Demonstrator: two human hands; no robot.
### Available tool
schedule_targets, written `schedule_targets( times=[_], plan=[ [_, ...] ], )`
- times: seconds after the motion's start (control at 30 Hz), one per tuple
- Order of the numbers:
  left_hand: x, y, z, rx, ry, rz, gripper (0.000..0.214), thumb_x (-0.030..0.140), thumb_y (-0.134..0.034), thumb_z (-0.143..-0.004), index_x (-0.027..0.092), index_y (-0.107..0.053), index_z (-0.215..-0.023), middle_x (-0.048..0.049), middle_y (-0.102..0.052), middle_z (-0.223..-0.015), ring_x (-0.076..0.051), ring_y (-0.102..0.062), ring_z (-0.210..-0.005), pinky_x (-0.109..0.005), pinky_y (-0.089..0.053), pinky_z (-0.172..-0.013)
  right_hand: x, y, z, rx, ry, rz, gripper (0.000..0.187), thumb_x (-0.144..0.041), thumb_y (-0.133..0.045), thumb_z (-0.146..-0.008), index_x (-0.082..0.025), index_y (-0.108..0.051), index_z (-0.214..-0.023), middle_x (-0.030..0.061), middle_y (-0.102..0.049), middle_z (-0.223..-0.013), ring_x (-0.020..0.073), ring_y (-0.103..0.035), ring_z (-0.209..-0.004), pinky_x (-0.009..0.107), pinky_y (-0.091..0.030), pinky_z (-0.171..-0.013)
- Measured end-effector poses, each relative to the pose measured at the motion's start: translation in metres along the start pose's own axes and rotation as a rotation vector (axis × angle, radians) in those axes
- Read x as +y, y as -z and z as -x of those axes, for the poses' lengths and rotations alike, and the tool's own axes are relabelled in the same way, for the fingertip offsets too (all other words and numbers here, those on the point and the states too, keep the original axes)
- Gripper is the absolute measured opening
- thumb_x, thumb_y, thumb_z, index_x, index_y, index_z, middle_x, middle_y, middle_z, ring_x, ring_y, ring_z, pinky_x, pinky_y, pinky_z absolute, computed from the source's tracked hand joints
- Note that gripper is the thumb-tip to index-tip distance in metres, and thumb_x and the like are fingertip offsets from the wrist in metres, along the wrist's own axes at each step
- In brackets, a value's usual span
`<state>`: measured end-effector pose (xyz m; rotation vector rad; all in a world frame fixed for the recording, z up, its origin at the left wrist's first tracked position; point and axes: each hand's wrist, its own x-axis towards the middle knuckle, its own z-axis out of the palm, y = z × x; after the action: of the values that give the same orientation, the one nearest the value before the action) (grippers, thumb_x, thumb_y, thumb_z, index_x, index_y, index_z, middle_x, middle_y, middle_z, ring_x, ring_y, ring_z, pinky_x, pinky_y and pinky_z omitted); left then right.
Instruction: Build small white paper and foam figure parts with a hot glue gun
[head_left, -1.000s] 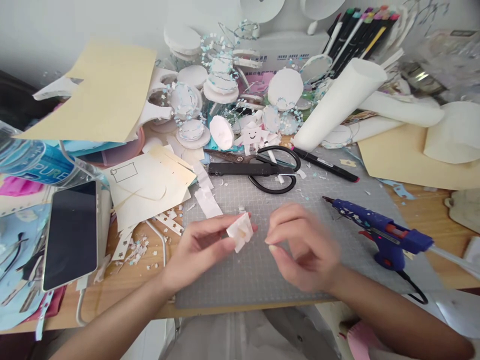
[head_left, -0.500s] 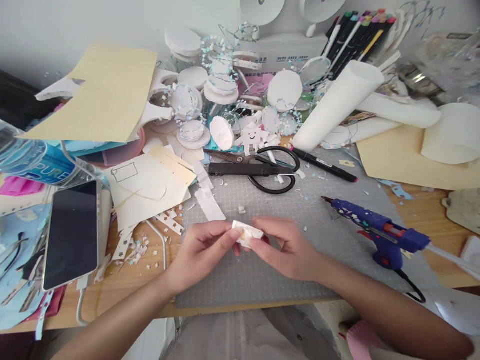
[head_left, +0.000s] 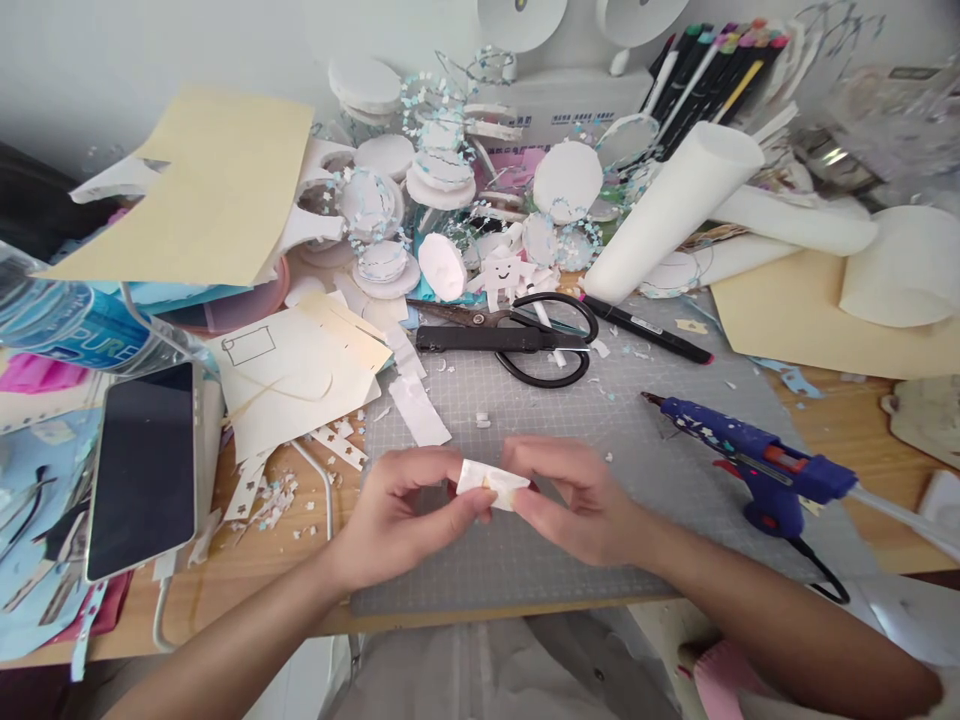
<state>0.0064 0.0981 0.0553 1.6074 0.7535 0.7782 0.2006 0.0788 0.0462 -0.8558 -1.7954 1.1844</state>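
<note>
While both hands meet above the near half of the cutting mat (head_left: 495, 565), a small white piece (head_left: 491, 484) sits between them, lifted off the mat. The left hand (head_left: 409, 515) pinches one end and the right hand (head_left: 581, 510) the other, thumbs on its near face and fingers behind, probably so that it is pressed and steadied from both sides. Farther up the mat lie some white bits (head_left: 482, 420) and, toward its left edge, a paper strip (head_left: 420, 410). Scissors (head_left: 480, 317) and a black bar-shaped tool (head_left: 480, 340) lie across the mat's far part, perhaps put there to free the near part. On the mat's right side rests a blue glue gun (head_left: 757, 450), nozzle pointing inward, seemingly within easy reach.
</note>
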Motion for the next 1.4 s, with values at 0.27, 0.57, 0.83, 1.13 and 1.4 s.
schedule_targets(
  times=[0.27,0.57,0.83,1.13,1.4],
  plan=[
    [-0.004,0.001,0.002,-0.001,-0.195,-0.141,0.009,0.014,-0.064,-0.086,0.016,-0.07,-0.08,-0.0027,-0.066,-0.063,-0.012,-0.057,-0.056,-0.024,-0.045,-0.053,0.002,-0.001,-0.001,0.036,0.039,0.005,0.026,-0.016,-0.045,-0.089,-0.02,-0.04,-0.064,-0.0039,-0.041,-0.058,0.0094,-0.039,-0.055,0.024,-0.033,-0.052],
    [-0.007,0.001,0.005,0.008,-0.229,-0.184,0.008,0.012,-0.064,-0.086,0.016,-0.07,-0.084,-0.0026,-0.065,-0.064,-0.012,-0.055,-0.058,-0.025,-0.044,-0.053,0.006,-0.003,0.001,0.049,0.098,0.022,0.026,-0.016,-0.052,-0.085,-0.021,-0.037,-0.064,-0.0048,-0.04,-0.058,0.0085,-0.039,-0.054,0.023,-0.032,-0.051],
    [-0.002,0.001,0.002,0.083,-0.159,-0.179,0.011,0.015,-0.063,-0.088,0.016,-0.073,-0.082,-0.003,-0.07,-0.069,-0.012,-0.06,-0.061,-0.022,-0.047,-0.057,0.004,-0.001,-0.002,0.059,-0.055,0.05,0.02,-0.018,-0.054,-0.083,-0.021,-0.042,-0.067,-0.0051,-0.044,-0.061,0.0089,-0.041,-0.056,0.022,-0.035,-0.053],
    [-0.021,0.012,0.003,0.205,-0.216,-0.51,0.031,0.01,-0.051,-0.092,0.018,-0.07,-0.115,-0.0051,-0.075,-0.091,-0.015,-0.067,-0.08,-0.023,-0.053,-0.07,-0.009,0.007,0.034,0.131,0.092,0.311,0.016,-0.011,-0.052,-0.081,-0.022,-0.041,-0.078,-0.0023,-0.046,-0.072,0.0127,-0.045,-0.068,0.026,-0.037,-0.063],
    [-0.035,0.018,0.002,0.054,-0.359,-0.724,0.044,0.007,-0.045,-0.091,0.024,-0.062,-0.127,-0.0078,-0.073,-0.111,-0.02,-0.067,-0.099,-0.036,-0.056,-0.086,-0.041,0.025,0.144,0.051,-0.308,0.598,0.023,-0.023,-0.042,-0.096,-0.022,-0.042,-0.073,-0.0013,-0.051,-0.069,0.0123,-0.051,-0.065,0.023,-0.042,-0.061]
  ],
)
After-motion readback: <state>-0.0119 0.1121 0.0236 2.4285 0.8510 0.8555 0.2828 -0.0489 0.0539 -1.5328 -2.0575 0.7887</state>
